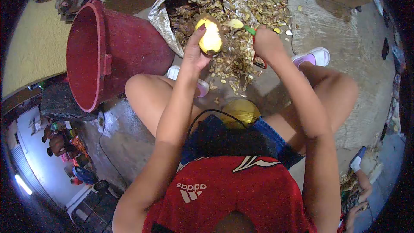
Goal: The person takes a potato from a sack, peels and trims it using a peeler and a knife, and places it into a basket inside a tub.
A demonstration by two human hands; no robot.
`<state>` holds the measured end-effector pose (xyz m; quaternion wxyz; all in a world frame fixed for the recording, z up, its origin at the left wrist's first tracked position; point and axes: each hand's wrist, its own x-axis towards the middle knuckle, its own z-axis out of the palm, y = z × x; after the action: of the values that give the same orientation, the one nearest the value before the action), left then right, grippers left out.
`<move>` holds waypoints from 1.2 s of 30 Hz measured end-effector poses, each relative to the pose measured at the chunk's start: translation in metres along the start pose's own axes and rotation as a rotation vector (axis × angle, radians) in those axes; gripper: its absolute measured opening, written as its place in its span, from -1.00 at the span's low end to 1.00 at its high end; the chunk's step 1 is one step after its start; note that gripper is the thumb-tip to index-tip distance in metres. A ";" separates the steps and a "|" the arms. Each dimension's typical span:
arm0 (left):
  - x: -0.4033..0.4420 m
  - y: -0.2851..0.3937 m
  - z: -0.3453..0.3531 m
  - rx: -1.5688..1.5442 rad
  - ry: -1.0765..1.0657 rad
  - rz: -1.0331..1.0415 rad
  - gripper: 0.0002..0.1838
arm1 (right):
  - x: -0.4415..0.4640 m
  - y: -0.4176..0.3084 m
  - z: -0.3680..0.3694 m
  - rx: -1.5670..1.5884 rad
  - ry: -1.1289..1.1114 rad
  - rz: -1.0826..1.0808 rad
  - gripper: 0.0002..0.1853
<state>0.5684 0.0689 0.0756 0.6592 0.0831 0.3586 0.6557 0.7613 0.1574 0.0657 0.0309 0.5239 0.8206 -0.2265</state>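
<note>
My left hand (197, 54) is closed around a partly peeled, potato-like root (210, 38). Bright yellow flesh shows on its near face, and brown skin remains along its upper edge. To the right, my right hand (268, 44) is wrapped around a knife (249, 29) with green near the blade and red lower on the handle. The knife's pale tip points toward the root, with a small gap between them. Below both hands, peelings (241, 62) cover the floor. An open, dirty white sack (160, 19) with brown peelings inside lies just behind the root.
A large red bucket (129, 45) lies tipped on its side at left, next to the sack. My white-and-lilac shoes (318, 56) flank the peelings. Under me is a yellow container (237, 111). Other people (58, 144) are at far left, and another person's arm (364, 185) shows at lower right.
</note>
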 end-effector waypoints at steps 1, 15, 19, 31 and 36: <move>-0.001 -0.002 0.001 -0.006 0.010 -0.016 -0.55 | -0.002 -0.003 -0.001 -0.013 0.059 -0.002 -0.83; -0.009 0.000 0.003 0.000 -0.112 -0.142 -0.49 | -0.006 -0.012 0.010 -0.218 0.412 -0.070 -0.89; -0.010 0.000 0.005 0.004 -0.126 -0.171 -0.48 | -0.008 -0.011 0.015 -0.230 0.375 -0.049 -0.88; -0.005 0.001 0.010 0.317 -0.045 0.049 -0.30 | 0.038 0.080 -0.044 0.062 0.027 0.100 -0.70; -0.008 -0.007 0.021 0.508 -0.005 0.101 -0.20 | 0.021 0.052 -0.093 0.650 0.004 0.105 -0.66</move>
<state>0.5873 0.0680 0.0904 0.5845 0.2655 0.5053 0.5767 0.8144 0.2311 0.1250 -0.1280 0.5482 0.6774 -0.4736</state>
